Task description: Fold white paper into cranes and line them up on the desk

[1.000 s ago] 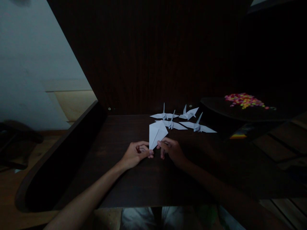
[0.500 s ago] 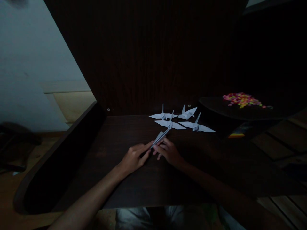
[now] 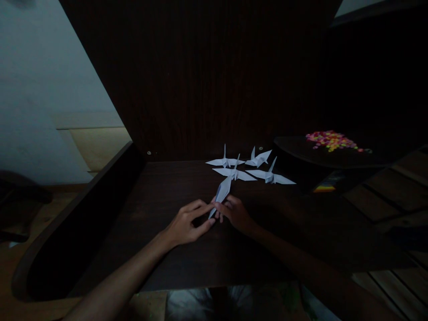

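Observation:
A folded white paper, long and pointed like a narrow diamond, is held above the dark desk between my two hands. My left hand grips its lower end, the index finger reaching across and the thumb at the bottom tip. From the other side my right hand pinches the same paper, its thumb on the front face and the other fingers partly hidden behind. Just beyond the paper's upper tip stand several white origami cranes, among them a near one and one to its right.
The dark wooden desk has a raised side panel on the left and a tall back board. On a rounded shelf at the right lies a heap of small colourful pieces. A pale wall is beyond the left side.
The folded paper has turned from nearly edge-on to show its broad face. My left thumb has shifted down to its lower tip. The view has swung slightly to the right.

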Available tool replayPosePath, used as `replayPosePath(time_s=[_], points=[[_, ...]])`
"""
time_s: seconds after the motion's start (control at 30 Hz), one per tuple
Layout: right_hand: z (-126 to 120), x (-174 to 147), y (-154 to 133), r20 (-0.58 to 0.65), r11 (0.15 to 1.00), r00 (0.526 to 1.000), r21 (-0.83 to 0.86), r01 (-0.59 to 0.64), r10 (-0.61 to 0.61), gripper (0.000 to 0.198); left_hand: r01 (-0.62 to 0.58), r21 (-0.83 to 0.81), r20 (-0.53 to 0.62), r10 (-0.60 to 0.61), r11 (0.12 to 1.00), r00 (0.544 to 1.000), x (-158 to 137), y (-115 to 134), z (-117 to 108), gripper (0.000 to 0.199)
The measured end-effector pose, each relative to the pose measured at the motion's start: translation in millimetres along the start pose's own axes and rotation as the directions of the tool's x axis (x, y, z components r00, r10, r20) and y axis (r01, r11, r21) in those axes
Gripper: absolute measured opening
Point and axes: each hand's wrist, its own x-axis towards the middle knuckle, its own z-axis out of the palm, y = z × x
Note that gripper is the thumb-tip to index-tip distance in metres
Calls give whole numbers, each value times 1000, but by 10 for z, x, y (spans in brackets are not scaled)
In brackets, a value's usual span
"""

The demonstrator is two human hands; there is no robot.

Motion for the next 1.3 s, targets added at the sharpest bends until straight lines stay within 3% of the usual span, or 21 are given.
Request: replayPosePath(time_s=[0.27, 0.53, 0.73, 0.87, 1.0, 1.17, 1.3], points=[[0, -57, -67, 150, 999, 989, -34, -14, 19, 28, 124, -235, -120, -156, 964, 981, 40, 50, -22, 19], [-26, -79, -103, 278, 997, 958, 11, -82, 76, 22, 283, -607, -90, -418, 743, 904, 63, 12, 48, 36], [-19, -103, -94, 311, 973, 946, 178, -149, 88, 20, 317, -570, -62, -425, 758, 903, 91, -25, -2, 31], [-7, -87, -96, 328, 951, 938, 242, -194, 109, 21, 356, -701, -1, -501, 618, 866, 86, -50, 26, 34], [-5, -76, -74, 354, 940, 923, 237, -246, 153, 23, 359, -760, 31, -521, 542, 853, 92, -43, 22, 42], [18, -78, -59, 415, 921, 878, 188, -340, 239, 28, 432, -731, 85, -557, 528, 826, 88, -35, -3, 49], [11, -24, -76, 289, 955, 923, 78, -286, 253, 34, 454, -698, 56, -590, 554, 805, 80, -76, -1, 45]])
